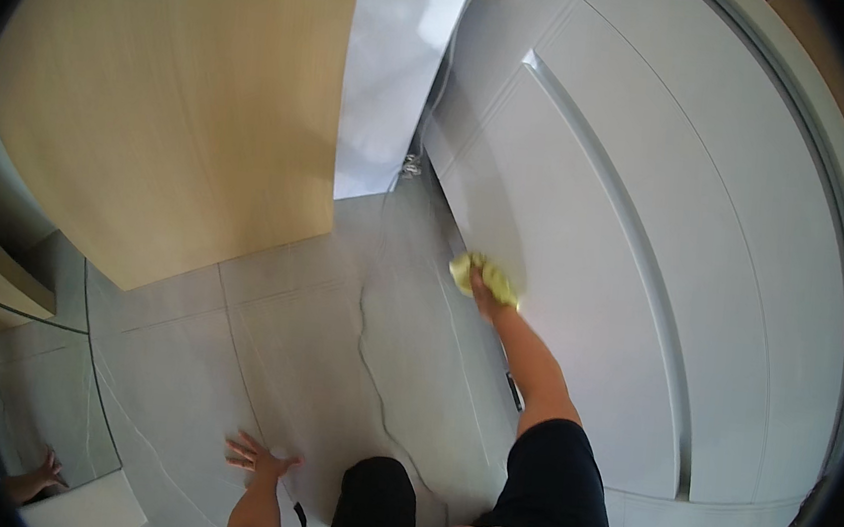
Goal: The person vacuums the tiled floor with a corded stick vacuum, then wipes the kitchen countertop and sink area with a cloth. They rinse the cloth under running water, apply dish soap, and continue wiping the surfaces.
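My right hand (485,296) grips a crumpled yellow cloth (497,279) at the lower edge of a large white door panel (585,293), close to the tiled floor. The cloth appears to touch the panel near that edge. Down at the bottom of the view, my left hand (263,462) is spread on the grey floor tiles (294,343) with nothing in it. My knee (379,493), in dark fabric, lies between the two arms.
A light wood panel (202,109) stands at the upper left, with a narrow white panel (393,73) beside it. Shiny fittings (411,166) sit at that panel's edge. Far left, a mirror-like surface (43,381) reflects a hand. A black strap (300,524) hangs near my left arm.
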Demonstrator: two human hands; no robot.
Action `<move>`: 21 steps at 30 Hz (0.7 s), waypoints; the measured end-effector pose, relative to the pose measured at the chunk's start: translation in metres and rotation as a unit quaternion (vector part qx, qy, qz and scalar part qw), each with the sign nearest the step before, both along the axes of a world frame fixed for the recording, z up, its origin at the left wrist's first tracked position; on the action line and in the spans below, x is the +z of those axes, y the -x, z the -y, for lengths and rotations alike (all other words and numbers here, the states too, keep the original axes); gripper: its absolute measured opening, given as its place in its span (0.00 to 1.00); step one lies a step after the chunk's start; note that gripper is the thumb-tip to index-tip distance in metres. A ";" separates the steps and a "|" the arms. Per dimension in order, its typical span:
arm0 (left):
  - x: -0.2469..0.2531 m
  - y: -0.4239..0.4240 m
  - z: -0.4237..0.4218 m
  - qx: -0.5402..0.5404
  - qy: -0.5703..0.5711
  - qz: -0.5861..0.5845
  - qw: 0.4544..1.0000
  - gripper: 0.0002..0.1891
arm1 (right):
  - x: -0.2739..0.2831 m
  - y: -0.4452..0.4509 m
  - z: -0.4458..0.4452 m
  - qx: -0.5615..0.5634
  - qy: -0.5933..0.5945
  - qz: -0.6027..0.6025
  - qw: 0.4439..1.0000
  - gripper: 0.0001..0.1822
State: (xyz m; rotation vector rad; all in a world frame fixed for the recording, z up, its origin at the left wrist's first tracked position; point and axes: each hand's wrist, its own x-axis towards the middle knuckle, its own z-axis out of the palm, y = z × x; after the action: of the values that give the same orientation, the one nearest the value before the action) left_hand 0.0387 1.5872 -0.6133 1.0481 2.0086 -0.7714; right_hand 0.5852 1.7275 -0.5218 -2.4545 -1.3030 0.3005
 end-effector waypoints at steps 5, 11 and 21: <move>-0.005 0.002 0.003 -0.067 -0.006 -0.032 0.997 0.84 | 0.011 0.010 0.245 0.011 0.128 -0.099 0.987 0.23; 0.011 -0.029 0.008 -0.174 0.041 -0.043 0.983 0.70 | 0.173 0.008 0.502 0.346 0.196 0.454 0.798 0.14; 0.357 -0.315 -0.014 -0.481 -0.556 0.521 0.434 0.29 | 0.579 0.093 0.730 -0.099 -0.148 0.791 0.586 0.13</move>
State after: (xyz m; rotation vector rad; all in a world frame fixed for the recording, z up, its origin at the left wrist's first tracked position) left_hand 0.3536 1.6015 -0.2564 2.5560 0.3339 0.9561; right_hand 0.4922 0.9975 0.0572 -2.0843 -1.1462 -2.4155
